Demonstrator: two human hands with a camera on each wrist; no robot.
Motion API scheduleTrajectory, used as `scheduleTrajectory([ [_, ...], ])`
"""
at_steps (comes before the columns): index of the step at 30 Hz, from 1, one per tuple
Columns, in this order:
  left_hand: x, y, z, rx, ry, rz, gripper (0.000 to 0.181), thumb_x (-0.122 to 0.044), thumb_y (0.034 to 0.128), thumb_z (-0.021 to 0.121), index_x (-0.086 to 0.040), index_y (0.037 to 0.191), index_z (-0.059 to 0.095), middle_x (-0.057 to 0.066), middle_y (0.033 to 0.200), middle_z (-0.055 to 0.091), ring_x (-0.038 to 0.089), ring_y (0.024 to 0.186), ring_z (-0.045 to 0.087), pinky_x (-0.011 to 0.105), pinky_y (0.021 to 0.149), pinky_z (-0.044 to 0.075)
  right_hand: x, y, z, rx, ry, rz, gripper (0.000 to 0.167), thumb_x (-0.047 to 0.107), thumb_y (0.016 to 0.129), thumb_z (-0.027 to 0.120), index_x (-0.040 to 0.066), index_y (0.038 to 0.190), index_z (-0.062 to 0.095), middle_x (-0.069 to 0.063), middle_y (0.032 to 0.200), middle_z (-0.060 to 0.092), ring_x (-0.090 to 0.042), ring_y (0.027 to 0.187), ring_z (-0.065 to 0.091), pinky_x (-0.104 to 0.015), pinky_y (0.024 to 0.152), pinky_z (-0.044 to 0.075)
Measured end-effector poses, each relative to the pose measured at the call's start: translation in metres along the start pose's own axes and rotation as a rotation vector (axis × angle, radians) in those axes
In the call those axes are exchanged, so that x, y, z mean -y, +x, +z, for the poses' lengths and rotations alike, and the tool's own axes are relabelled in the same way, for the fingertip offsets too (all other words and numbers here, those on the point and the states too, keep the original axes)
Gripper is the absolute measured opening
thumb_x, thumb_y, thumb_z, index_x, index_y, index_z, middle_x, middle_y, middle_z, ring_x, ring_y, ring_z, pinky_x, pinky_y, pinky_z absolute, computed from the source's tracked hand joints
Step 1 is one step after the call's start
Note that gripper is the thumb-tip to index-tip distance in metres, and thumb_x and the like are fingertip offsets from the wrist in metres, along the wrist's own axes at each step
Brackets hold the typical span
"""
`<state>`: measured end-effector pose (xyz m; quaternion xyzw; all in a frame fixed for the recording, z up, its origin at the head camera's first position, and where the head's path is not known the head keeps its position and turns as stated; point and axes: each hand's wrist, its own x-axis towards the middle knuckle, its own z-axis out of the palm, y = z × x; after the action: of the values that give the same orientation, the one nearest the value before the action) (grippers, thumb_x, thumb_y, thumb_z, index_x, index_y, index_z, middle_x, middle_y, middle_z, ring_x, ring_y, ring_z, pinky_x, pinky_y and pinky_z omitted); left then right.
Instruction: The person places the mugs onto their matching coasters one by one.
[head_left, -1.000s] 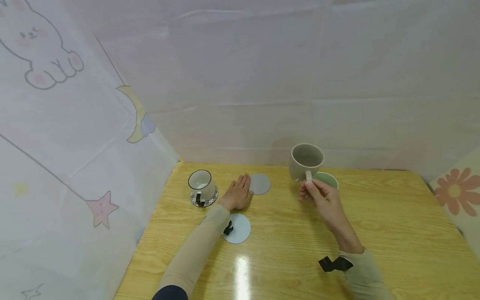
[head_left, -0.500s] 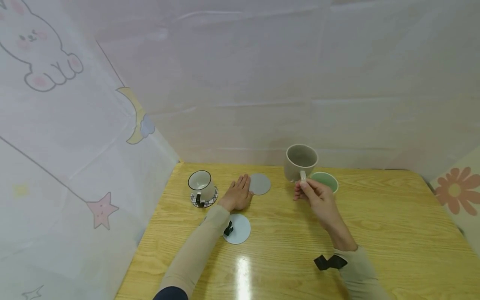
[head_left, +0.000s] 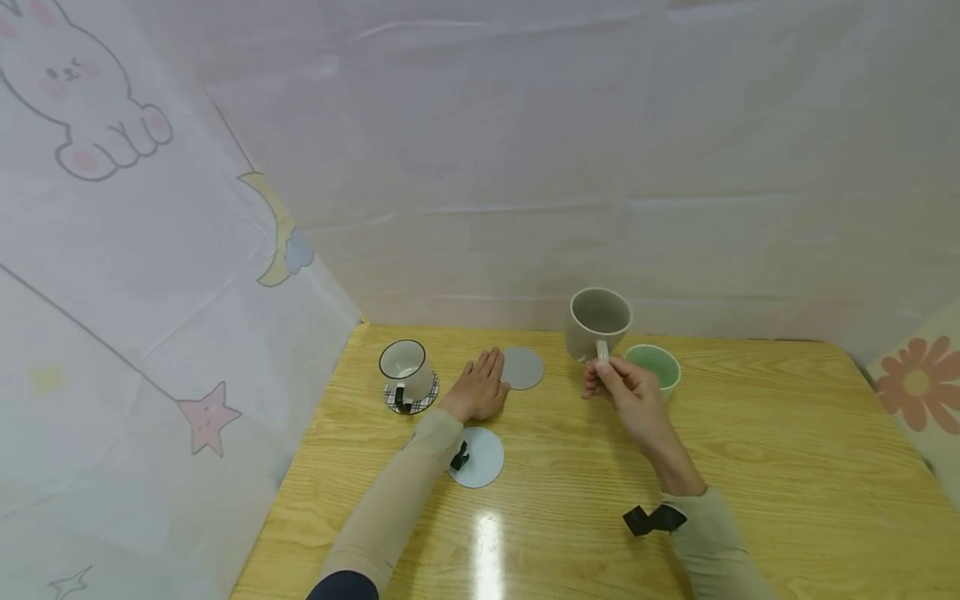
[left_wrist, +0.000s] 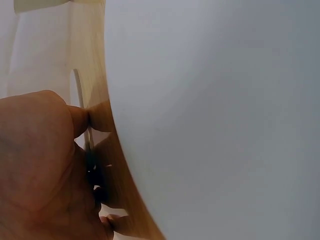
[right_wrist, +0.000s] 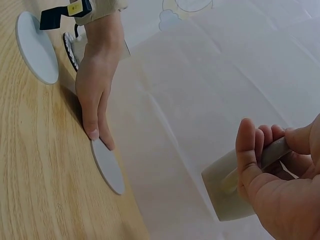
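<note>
My right hand (head_left: 630, 402) pinches the handle of a grey-beige mug (head_left: 583, 340), which hangs above the table's back edge. In the right wrist view that mug (right_wrist: 227, 187) is off the table, fingers curled round its handle. A round grey coaster (head_left: 525, 368) lies left of the mug. My left hand (head_left: 477, 392) rests beside this coaster with straight fingers touching its left edge. Under my left wrist lies a paler round coaster (head_left: 483, 457), partly covered by the black wrist mount. That coaster (left_wrist: 215, 120) fills most of the left wrist view.
A white mug (head_left: 408, 371) with a dark rim and black handle stands on a checked coaster (head_left: 426, 403) at the left. Behind my right hand stands a green cup (head_left: 654, 367), partly hidden. A pale printed sheet (head_left: 480, 167) rises behind the wooden table (head_left: 787, 433).
My right hand has carried the grey-beige mug a little to the left, uncovering more of the green cup. My left hand stays by the grey coaster.
</note>
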<state>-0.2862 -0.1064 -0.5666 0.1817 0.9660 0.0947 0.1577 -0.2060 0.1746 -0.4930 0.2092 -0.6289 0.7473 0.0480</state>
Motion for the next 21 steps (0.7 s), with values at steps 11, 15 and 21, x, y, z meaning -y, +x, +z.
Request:
scheduleTrajectory([
  [11,-0.002,-0.003,-0.003,0.001,0.032,0.012,0.068,-0.039,0.1179,0.024,-0.005,0.172,0.002,0.013,0.181,0.000,0.030,0.168,0.002,0.051,0.136,0.009,-0.006,0.003,0.004,0.023,0.000,-0.015,0.025,0.005,0.113,0.049,-0.013,0.107,0.065,-0.006,0.097,0.069,-0.017,0.081,0.072,-0.028,0.077,0.065],
  [15,-0.002,-0.003,-0.003,-0.005,0.043,0.014,0.068,-0.039,0.1180,0.024,-0.004,0.172,0.003,0.013,0.181,0.001,0.030,0.168,0.003,0.051,0.136,0.010,-0.010,0.005,0.004,0.050,-0.010,-0.013,0.024,0.004,0.114,0.048,-0.007,0.107,0.068,-0.004,0.099,0.069,-0.017,0.083,0.073,-0.029,0.078,0.065],
  [21,-0.002,-0.003,-0.003,-0.013,0.042,0.016,0.067,-0.038,0.1181,0.025,-0.003,0.172,0.005,0.014,0.181,0.002,0.030,0.168,0.004,0.052,0.136,0.011,-0.014,0.006,0.008,0.054,0.001,-0.023,0.023,0.003,0.113,0.049,-0.010,0.107,0.068,-0.002,0.098,0.070,-0.019,0.082,0.074,-0.029,0.078,0.065],
])
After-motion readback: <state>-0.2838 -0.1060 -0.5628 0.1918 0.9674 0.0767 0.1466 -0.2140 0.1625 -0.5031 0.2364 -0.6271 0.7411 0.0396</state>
